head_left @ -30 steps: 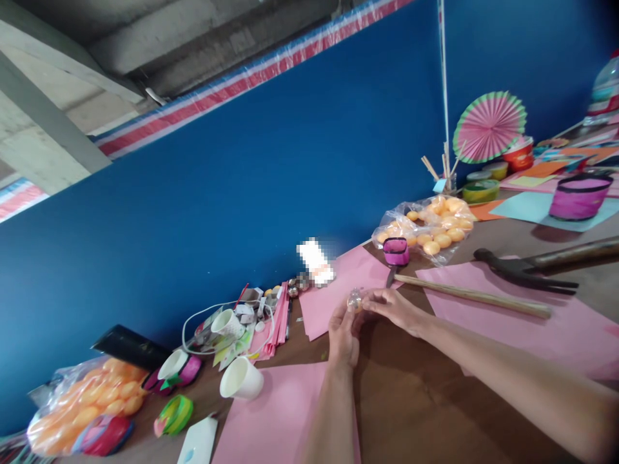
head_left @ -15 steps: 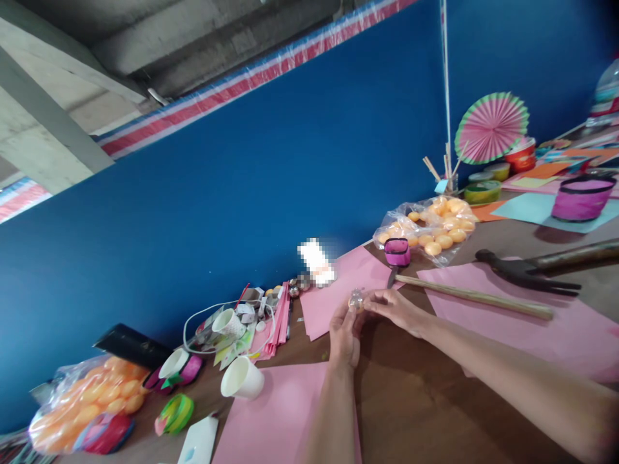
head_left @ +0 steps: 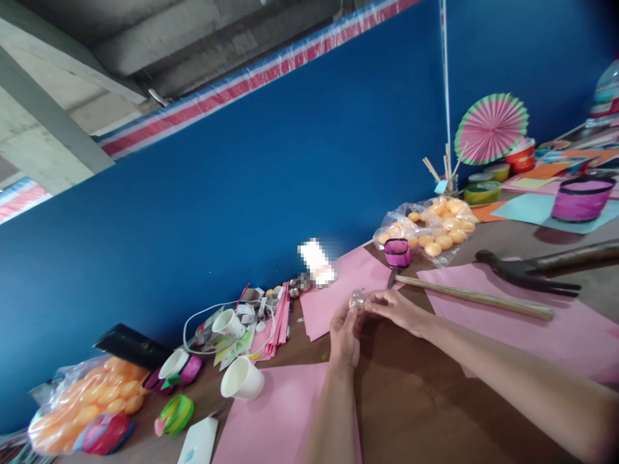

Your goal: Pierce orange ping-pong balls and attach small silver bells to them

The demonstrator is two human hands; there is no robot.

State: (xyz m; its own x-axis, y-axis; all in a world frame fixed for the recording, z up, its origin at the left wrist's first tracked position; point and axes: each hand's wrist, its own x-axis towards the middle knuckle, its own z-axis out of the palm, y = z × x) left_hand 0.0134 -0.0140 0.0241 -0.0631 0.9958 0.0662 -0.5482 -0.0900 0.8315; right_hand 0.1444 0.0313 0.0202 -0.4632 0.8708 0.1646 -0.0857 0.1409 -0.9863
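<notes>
Plain blue on far wall [head_left: 232, 174]; red, white and blue stripes on its top trim [head_left: 271, 67]. Silvery sheen on small held piece [head_left: 356, 301], brown on tabletop [head_left: 411, 406], pink on near paper [head_left: 285, 419], white on near cup [head_left: 249, 380]. Pink with green edging on far-right fan [head_left: 491, 129].

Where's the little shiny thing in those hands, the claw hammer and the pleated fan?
Little shiny thing [head_left: 356, 301]: head view, its visible middle.
Claw hammer [head_left: 521, 273]: head view, dark metal head.
Pleated fan [head_left: 492, 128]: head view, pink centre.

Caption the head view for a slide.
Left hand holds a small shiny object, right hand at its side, over a table with pink paper.
</notes>
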